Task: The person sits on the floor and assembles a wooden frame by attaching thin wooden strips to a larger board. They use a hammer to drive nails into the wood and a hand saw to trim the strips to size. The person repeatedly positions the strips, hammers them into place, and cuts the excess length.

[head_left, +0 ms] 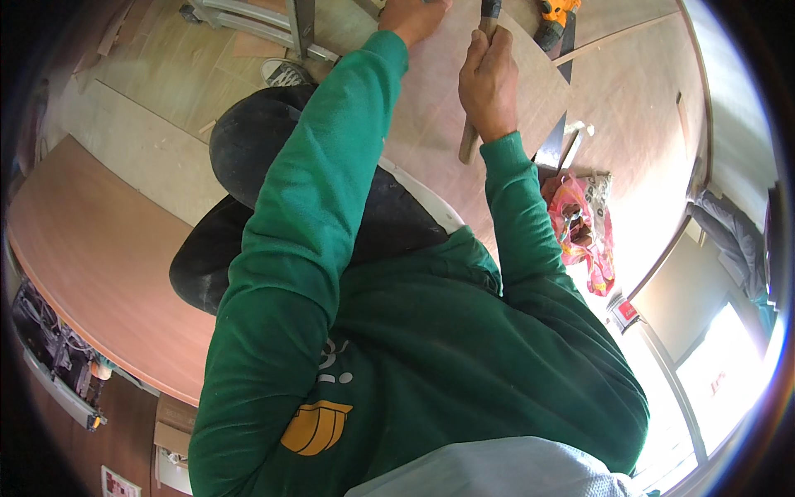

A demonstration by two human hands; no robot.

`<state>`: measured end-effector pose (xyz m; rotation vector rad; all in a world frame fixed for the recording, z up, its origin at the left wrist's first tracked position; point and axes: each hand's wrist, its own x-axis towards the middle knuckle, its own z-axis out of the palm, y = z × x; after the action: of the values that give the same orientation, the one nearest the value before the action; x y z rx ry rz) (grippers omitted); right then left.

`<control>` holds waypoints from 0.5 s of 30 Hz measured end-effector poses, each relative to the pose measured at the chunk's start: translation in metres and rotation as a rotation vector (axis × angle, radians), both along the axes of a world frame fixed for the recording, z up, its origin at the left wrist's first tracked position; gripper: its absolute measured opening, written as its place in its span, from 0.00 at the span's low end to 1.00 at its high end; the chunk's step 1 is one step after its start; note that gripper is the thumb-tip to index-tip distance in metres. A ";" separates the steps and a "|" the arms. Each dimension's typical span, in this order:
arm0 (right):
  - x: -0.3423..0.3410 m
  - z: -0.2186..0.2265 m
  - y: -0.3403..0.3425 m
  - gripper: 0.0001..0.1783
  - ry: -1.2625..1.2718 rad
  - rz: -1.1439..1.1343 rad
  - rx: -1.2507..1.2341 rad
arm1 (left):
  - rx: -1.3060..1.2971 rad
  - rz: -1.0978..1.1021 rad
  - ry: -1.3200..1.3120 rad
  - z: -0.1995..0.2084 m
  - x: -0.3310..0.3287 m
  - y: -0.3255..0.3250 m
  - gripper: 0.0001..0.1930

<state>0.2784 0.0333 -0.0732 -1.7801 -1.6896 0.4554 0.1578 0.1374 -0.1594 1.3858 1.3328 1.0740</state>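
Note:
My right hand point(490, 83) is wrapped round the wooden handle of a hammer point(469, 146). The handle's lower end sticks out below my fist, and its dark upper part runs out of the picture at the top. To the left of it, my left hand point(411, 20) is at the top edge over a pale wooden sheet point(439, 108). Its fingers look curled together, but the edge cuts them off and whatever they hold is hidden. A yellow and black power tool point(556, 23) lies to the right of the hammer.
A thin wood strip point(617, 38), a dark triangular blade point(551, 142) and a pink plastic bag point(580, 217) lie on the right. At the upper left stand a metal ladder point(257, 23) and a shoe point(286, 73). A brown board point(108, 248) lies left of my knees.

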 end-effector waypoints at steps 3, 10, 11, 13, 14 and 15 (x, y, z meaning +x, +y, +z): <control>0.009 -0.019 0.021 0.12 -0.056 -0.005 -0.093 | -0.251 -0.058 -0.124 0.010 -0.003 0.001 0.21; -0.001 0.005 0.004 0.13 0.001 -0.037 -0.075 | 0.119 0.059 0.239 -0.013 -0.004 0.006 0.22; -0.005 0.005 0.000 0.12 -0.032 -0.043 -0.104 | 0.002 0.042 0.159 -0.016 -0.005 0.006 0.21; 0.004 -0.010 -0.001 0.11 -0.066 0.020 -0.014 | -0.231 -0.041 -0.010 0.017 0.001 -0.002 0.21; 0.012 -0.019 0.008 0.11 -0.065 0.010 -0.004 | -0.256 -0.069 0.003 0.023 0.002 -0.001 0.21; 0.011 -0.017 0.022 0.11 -0.060 0.021 0.007 | -0.281 -0.077 0.018 0.021 -0.003 0.001 0.21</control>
<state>0.2899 0.0549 -0.0906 -1.7894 -1.7501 0.4081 0.1551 0.1382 -0.1381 1.2282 1.3735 0.7909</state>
